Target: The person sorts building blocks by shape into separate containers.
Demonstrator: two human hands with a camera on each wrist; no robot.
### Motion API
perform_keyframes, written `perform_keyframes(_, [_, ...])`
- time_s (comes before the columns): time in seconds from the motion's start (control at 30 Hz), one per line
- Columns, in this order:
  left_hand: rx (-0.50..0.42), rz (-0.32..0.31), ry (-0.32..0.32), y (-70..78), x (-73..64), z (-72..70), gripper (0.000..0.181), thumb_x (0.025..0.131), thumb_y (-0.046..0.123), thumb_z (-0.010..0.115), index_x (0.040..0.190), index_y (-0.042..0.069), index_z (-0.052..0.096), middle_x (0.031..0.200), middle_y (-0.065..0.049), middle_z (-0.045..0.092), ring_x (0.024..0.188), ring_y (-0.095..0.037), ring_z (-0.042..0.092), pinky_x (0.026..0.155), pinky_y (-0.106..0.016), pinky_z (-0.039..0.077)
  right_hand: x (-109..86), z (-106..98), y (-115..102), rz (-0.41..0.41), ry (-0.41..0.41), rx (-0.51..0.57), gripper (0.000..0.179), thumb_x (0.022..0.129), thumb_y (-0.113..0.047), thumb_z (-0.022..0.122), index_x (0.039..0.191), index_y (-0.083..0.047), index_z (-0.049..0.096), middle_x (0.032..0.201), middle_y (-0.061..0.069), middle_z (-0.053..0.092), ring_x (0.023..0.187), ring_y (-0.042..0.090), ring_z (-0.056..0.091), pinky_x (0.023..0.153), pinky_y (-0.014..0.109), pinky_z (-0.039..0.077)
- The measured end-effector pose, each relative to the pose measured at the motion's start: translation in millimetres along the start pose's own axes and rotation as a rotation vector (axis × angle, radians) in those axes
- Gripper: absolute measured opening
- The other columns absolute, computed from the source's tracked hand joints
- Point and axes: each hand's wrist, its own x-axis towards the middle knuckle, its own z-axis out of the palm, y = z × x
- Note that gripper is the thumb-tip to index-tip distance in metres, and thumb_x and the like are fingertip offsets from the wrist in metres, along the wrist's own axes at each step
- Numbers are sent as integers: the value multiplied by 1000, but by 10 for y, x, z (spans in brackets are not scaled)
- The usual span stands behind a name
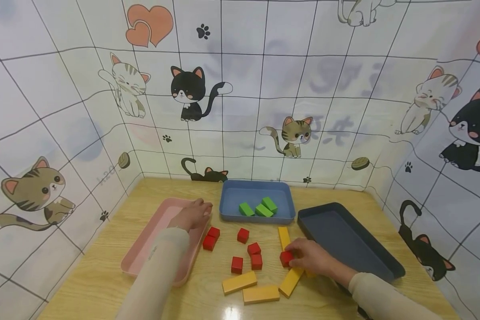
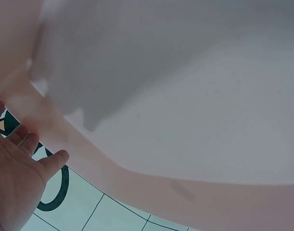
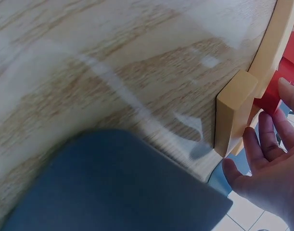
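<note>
My right hand pinches a red cube between thumb and fingers, among the yellow blocks on the right. In the right wrist view, fingertips meet the red cube beside a yellow block. My left hand is over the far right corner of the pink tray and holds nothing. The left wrist view has its fingers extended at the tray's pale pink rim. Several other red cubes lie mid-table, two of them beside the pink tray.
A blue tray at the back holds three green blocks. The dark tray lies angled on the right. More yellow blocks lie toward the front of the wooden table. A cat-print sheet surrounds the table.
</note>
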Motion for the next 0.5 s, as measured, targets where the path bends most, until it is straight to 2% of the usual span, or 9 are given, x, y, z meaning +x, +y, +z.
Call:
perform_keyframes(0.3, [3, 2, 10, 5, 7, 12, 45, 104, 26, 48, 147, 12, 44, 153, -23, 30, 142, -42, 29, 109, -59, 33, 31, -8, -67, 17, 12, 26, 28, 83, -26, 81, 107, -15, 72, 99, -8, 65, 88, 16, 58, 79, 38, 51])
perform_keyframes(0.5, [9, -6, 6, -2, 13, 21, 46, 104, 29, 49, 147, 14, 44, 153, -22, 31, 142, -41, 29, 109, -57, 34, 71, -28, -116, 41, 29, 70, 29, 85, -29, 79, 110, -16, 71, 104, -6, 66, 93, 16, 60, 82, 40, 52])
